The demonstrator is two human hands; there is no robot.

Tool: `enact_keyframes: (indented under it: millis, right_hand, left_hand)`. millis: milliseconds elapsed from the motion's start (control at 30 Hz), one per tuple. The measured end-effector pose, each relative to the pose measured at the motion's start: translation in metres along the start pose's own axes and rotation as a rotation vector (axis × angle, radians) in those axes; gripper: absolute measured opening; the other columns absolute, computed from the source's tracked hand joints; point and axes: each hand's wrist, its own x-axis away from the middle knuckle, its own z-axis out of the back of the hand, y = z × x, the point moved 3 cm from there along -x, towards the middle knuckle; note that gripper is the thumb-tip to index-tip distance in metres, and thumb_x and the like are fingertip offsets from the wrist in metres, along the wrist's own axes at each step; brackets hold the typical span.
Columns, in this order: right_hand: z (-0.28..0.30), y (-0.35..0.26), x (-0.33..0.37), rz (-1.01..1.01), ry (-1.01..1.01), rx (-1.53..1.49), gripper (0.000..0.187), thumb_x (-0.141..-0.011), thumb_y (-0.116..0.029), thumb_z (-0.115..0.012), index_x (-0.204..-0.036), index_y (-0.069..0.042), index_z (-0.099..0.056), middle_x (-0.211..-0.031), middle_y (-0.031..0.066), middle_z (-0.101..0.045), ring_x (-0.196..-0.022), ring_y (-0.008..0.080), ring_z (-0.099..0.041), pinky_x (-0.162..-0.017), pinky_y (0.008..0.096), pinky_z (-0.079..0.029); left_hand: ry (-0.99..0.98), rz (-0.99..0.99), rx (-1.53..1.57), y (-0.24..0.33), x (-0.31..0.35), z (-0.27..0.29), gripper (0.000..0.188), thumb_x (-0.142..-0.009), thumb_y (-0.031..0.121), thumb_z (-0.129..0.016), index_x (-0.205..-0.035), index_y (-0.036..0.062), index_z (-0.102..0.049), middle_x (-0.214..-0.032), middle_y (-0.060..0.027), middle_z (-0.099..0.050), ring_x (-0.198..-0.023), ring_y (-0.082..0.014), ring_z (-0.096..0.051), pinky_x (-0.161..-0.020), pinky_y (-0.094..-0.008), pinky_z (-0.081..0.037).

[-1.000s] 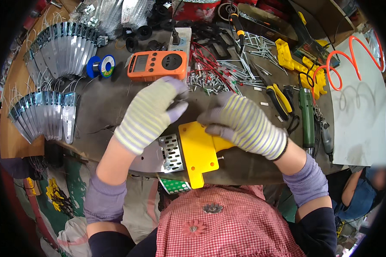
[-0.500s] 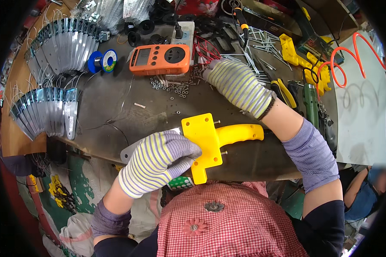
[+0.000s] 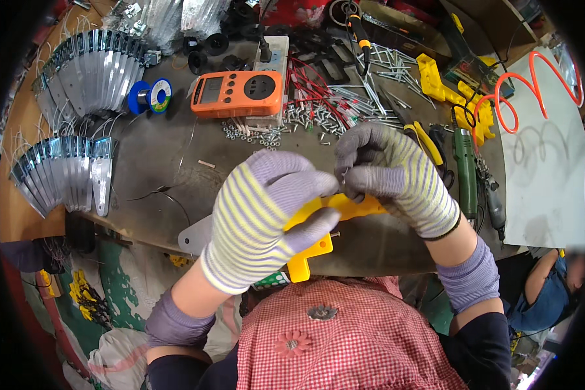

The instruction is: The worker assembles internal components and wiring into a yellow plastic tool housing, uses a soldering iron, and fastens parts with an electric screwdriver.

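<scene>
Partly hidden yellow pc. behind L hand.

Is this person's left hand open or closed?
Partly open: on the left hand, the thumb stands apart from the curled fingers, the yellow piece showing between.

The place was a workshop; its dark, scuffed surface carried loose screws and nuts, yellow-handled pliers, a green-bodied tool, an orange meter and a blue wire spool; flat metal parts lay fanned in two rows at the left; a coiled red hose curled at the right
</scene>
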Motion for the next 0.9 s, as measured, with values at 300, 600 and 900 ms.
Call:
enact_keyframes:
  millis: [300, 600, 900]
  right_hand:
    - [-0.011, 0.004, 0.029, -0.048, 0.052, 0.058, 0.043, -0.083, -0.003, -0.077, -0.123, 0.001, -0.059, -0.098, 0.0049, -0.069, -0.090, 0.0113, -0.065, -0.084, 0.0260, -0.055]
    - [0.033, 0.021, 0.068, 0.245, 0.358, 0.467, 0.038, -0.087, 0.004, -0.068, -0.124, 0.002, -0.060, -0.107, 0.0105, -0.070, -0.100, 0.0180, -0.072, -0.089, 0.0294, -0.056]
    - [0.040, 0.033, 0.087, 0.408, 0.559, 0.537, 0.051, -0.081, 0.007, -0.074, -0.129, -0.004, -0.060, -0.102, 0.0056, -0.071, -0.094, 0.0144, -0.071, -0.084, 0.0277, -0.057]
  left_hand:
    - [-0.134, -0.075, 0.054, 0.003, 0.001, -0.003, 0.019, -0.066, 0.011, -0.084, -0.083, 0.0095, -0.075, -0.078, -0.0057, -0.066, -0.072, -0.0246, -0.065, -0.068, -0.0361, -0.052]
    - [-0.475, -0.293, -0.245, 0.002, 0.027, -0.012, 0.022, -0.073, 0.023, -0.080, -0.093, 0.0154, -0.075, -0.086, -0.0015, -0.069, -0.076, -0.0223, -0.066, -0.068, -0.0386, -0.052]
    - [-0.679, -0.411, -0.358, 0.011, 0.023, -0.020, 0.023, -0.070, 0.023, -0.074, -0.092, 0.0189, -0.075, -0.087, 0.0004, -0.069, -0.076, -0.0210, -0.065, -0.067, -0.0374, -0.052]
